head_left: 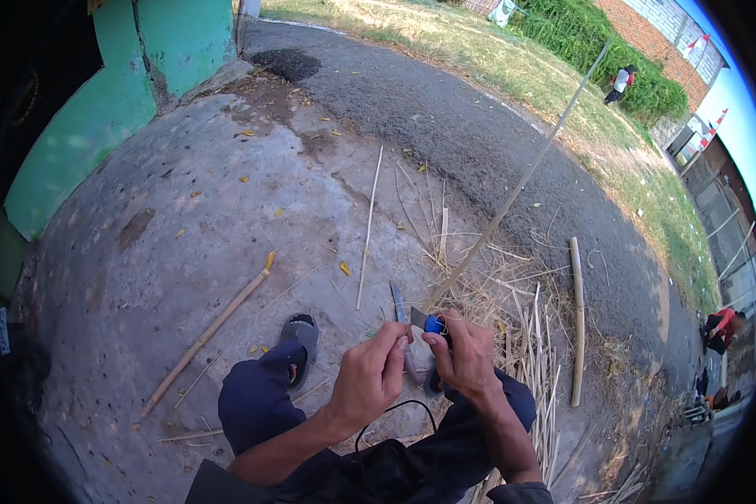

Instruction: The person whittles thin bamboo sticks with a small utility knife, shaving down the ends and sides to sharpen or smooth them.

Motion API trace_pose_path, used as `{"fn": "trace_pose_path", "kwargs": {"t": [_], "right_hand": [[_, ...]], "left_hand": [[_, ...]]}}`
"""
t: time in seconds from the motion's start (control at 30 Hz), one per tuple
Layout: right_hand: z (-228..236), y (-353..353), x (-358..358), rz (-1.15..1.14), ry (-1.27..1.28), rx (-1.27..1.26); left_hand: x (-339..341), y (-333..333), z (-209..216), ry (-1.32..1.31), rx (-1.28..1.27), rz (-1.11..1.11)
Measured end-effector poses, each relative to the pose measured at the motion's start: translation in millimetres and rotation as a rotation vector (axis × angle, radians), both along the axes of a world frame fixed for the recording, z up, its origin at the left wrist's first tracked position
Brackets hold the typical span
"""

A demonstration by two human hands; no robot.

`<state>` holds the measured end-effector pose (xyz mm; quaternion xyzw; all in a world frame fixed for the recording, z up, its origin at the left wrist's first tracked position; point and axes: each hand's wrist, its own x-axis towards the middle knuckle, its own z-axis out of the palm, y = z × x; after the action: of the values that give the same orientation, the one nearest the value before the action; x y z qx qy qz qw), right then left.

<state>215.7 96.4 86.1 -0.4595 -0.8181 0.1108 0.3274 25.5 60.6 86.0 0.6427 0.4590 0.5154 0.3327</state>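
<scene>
My right hand (466, 357) is closed around a short knife with a blue handle (434, 326); its dark, broad blade (418, 317) points toward my left hand. My left hand (370, 374) is pinched shut beside the blade tip, and what lies between its fingers is too small to make out. From beside the blade a long thin bamboo strip (525, 178) slants up to the far right; its near end is hidden at my hands. Below them on the ground lies a second knife (397, 300), its lower part partly covered by my left hand.
Split bamboo strips (539, 370) and shavings (512, 277) lie to the right, near a bamboo pole (578, 323). Another bamboo stick (210, 332) lies left, and a thin pale stick (370, 227) ahead. My sandalled foot (301, 344) is close by. People (620, 84) are far off.
</scene>
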Motion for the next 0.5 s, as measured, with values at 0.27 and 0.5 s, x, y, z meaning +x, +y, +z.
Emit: {"fn": "trace_pose_path", "kwargs": {"t": [0.27, 0.5], "right_hand": [[0.4, 0.4, -3.8, -0.061, -0.019, 0.07], [-5.1, 3.8, -4.5, -0.068, 0.009, 0.145]], "left_hand": [[-1.0, -7.6, 2.1, 0.102, 0.032, 0.031], [-5.9, -13.4, 11.9, 0.143, 0.015, 0.033]]}}
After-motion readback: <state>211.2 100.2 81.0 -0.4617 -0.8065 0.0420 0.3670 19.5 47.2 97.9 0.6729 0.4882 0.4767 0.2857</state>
